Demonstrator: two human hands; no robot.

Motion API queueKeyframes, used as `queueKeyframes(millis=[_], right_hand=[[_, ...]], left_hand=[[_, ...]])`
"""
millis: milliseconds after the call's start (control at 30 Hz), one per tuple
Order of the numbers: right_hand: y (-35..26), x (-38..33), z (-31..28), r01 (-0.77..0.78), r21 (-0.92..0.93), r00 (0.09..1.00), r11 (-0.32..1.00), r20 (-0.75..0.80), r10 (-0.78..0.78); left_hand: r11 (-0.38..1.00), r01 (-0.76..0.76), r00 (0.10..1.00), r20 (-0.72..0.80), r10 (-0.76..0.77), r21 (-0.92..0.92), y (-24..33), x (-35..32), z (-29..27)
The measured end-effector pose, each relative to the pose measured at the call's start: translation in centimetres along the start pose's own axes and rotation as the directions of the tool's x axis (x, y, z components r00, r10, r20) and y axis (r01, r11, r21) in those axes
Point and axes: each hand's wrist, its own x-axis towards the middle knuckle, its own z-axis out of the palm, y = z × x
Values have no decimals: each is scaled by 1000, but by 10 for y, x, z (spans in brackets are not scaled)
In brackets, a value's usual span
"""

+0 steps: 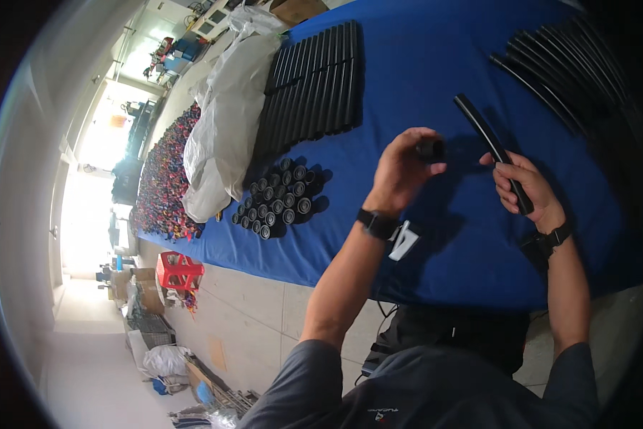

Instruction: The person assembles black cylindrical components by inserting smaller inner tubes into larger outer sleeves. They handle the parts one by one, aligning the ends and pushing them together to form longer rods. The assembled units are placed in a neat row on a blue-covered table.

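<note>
My left hand [404, 171] is closed around a small black round cap [430, 150], held above the blue table [421, 243]. My right hand [525, 187] grips a long black tube [487, 139] near its lower end; the tube slants up and to the left, its free end near the cap. Both wrists wear dark bands. A cluster of several black caps [278, 200] stands upright on the cloth to the left of my left hand.
A row of black tubes [314, 86] lies side by side at the table's back, and more tubes [565, 64] fan out at the right. A white plastic bag [225, 121] and a heap of colourful small parts [160, 179] lie left. A red crate [178, 270] sits on the floor.
</note>
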Motion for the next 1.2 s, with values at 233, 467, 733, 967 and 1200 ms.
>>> queueKeyframes(millis=[233, 467, 733, 967, 1200], right_hand=[[3, -5, 5, -16, -52, 997, 999, -74, 12], [-13, -24, 28, -201, -457, 980, 866, -96, 176], [-15, -82, 34, -136, -972, 949, 190, -182, -256], [-1, -119, 24, -276, -933, 868, 231, -345, -356], [-11, -124, 19, -191, -830, 949, 523, -293, -119]], left_hand=[[996, 40, 998, 53, -44, 74, -35, 37, -16], [978, 67, 973, 204, -108, 196, -31, 30, -3], [979, 203, 783, 596, -179, 27, -67, 6, 14], [965, 245, 737, 628, -251, 99, -76, 1, 17], [963, 242, 708, 657, -259, 120, -73, -2, 16]])
